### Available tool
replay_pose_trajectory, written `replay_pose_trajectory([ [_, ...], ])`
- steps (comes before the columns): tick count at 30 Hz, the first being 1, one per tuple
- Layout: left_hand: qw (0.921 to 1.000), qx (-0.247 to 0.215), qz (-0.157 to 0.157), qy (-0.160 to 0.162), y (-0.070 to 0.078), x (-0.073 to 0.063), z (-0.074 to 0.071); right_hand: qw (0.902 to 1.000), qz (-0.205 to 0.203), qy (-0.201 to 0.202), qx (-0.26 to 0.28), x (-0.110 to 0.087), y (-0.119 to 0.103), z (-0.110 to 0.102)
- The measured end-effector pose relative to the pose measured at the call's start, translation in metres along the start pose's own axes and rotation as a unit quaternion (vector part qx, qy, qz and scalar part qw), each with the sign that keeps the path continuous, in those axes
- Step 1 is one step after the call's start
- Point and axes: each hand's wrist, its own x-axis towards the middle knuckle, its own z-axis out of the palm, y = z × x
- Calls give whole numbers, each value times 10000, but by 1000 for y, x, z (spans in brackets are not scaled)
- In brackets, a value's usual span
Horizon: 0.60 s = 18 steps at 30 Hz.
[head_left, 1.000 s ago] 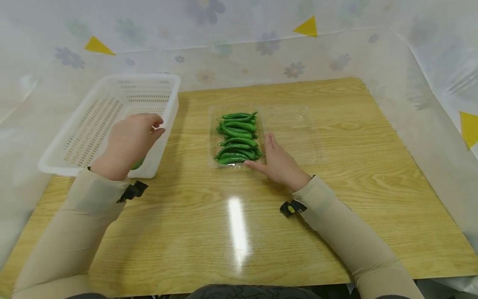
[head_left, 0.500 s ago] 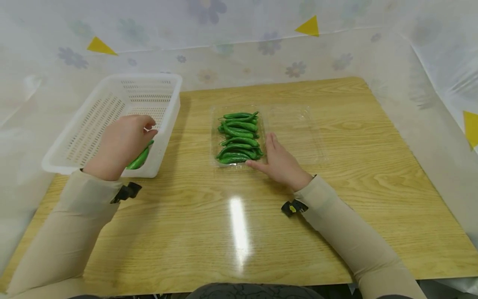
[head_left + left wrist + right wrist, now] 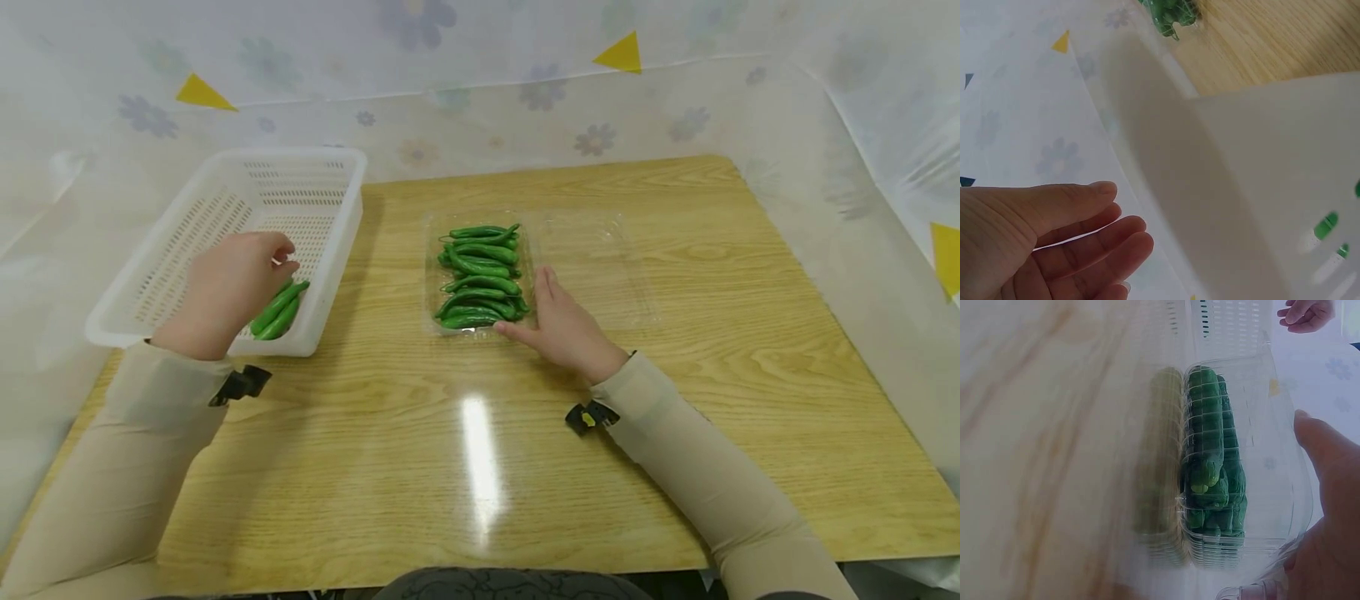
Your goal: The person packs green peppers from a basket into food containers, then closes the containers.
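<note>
Peppers in front-right corner of basket, at worktop's left edge. Left hand above, holding nothing, thumb-finger gap narrow. Right hand, straight-fingered, against clear box, mid-worktop. Likely step: boxing peppers; next calls for low pinch.

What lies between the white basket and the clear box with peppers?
In the head view, only bare wooden table lies between the white basket and the clear box.
</note>
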Motion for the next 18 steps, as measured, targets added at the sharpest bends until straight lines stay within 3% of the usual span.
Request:
replay_pose_trajectory([
  [5,9998,165,60,-117,-7,2,0,10000,42,3,8,-1,-2,-1],
  [11,9980,237,57,-577,-18,6,3,10000,13,-7,-31,-1,-2,-1],
  [18,9910,329,-161,-1285,-37,13,4,10000,19,25,-19,-1,-1,-1],
])
